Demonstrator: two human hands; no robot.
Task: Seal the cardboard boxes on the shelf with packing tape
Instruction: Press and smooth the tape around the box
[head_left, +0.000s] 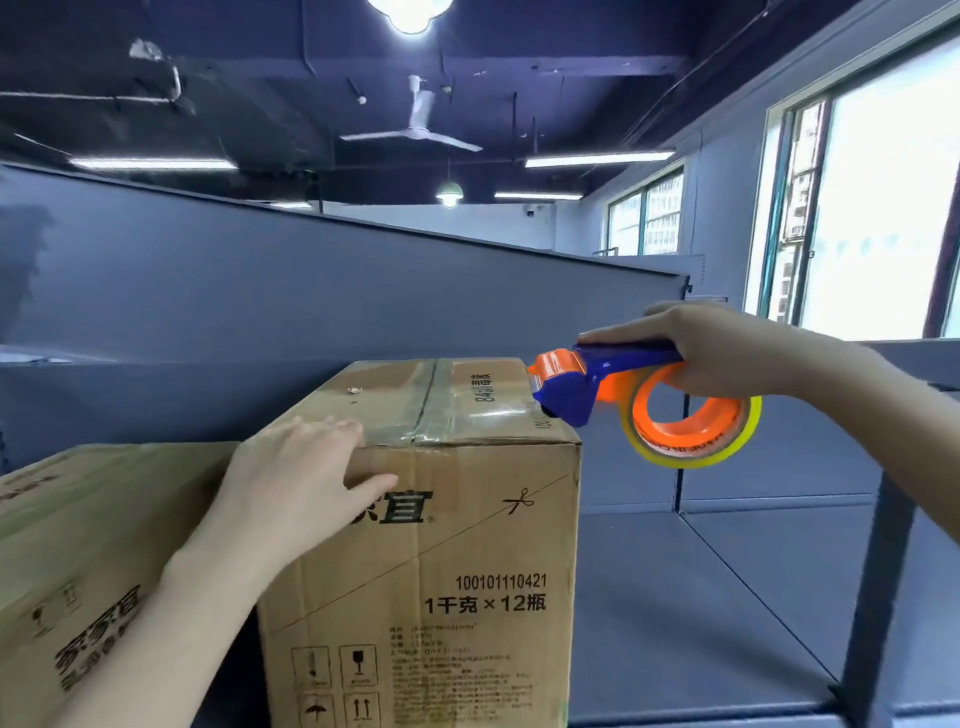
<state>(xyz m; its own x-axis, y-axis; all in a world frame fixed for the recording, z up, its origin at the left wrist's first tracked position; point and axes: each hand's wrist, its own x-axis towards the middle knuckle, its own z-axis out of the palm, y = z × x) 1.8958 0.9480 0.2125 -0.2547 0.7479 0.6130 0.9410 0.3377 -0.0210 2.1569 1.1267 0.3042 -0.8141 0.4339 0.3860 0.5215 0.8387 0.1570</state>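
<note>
Currently the tall cardboard box (421, 545) stands upright on the grey shelf (675, 597); all positions below are relative to it. Corrugated brown board, black print on the front face, flaps closed, glossy clear tape (441, 410) already along the top centre seam.

Left hand (296, 478): laid flat on the box's near top-left corner, fingers spread and relaxed over the top, thumb down on the front face. Pressing rather than gripping anything.

Right hand (717, 348): fingers curled tight around the blue plastic handle of the tape dispenser (587, 379). Dispenser nose, with an orange cap, touches the box's top right edge. The roll (691, 421) hangs off the box's right side: orange core, translucent yellowish tape, round.

Second box (88, 561), same brown board, sits just left of the tall one, lower, touching or nearly so; can't tell which.

Shelf surface to the right of the box is smooth matte grey panels, with a grey back wall (208, 291) behind.
</note>
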